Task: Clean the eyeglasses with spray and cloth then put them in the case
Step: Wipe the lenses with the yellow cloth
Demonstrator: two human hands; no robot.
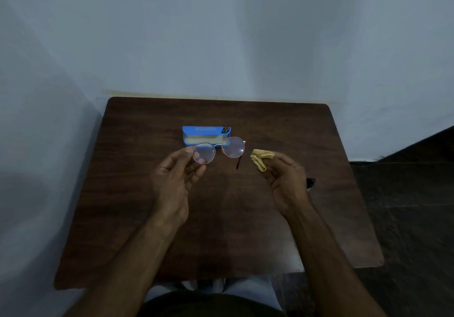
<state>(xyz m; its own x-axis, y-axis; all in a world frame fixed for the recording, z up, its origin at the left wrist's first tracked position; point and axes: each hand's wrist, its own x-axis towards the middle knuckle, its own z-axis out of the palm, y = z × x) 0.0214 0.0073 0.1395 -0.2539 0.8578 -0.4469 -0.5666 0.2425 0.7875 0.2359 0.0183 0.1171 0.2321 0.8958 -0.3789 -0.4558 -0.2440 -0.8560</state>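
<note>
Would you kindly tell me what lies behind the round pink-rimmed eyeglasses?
The open blue eyeglass case sits on the dark wooden table behind the eyeglasses; its front edge is hidden by them.

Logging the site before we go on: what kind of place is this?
Likely a plain room indoors, at a small desk in a corner. A dark wooden table stands against bare pale walls, and a dark floor shows on the right. No furnishings tell more.
</note>
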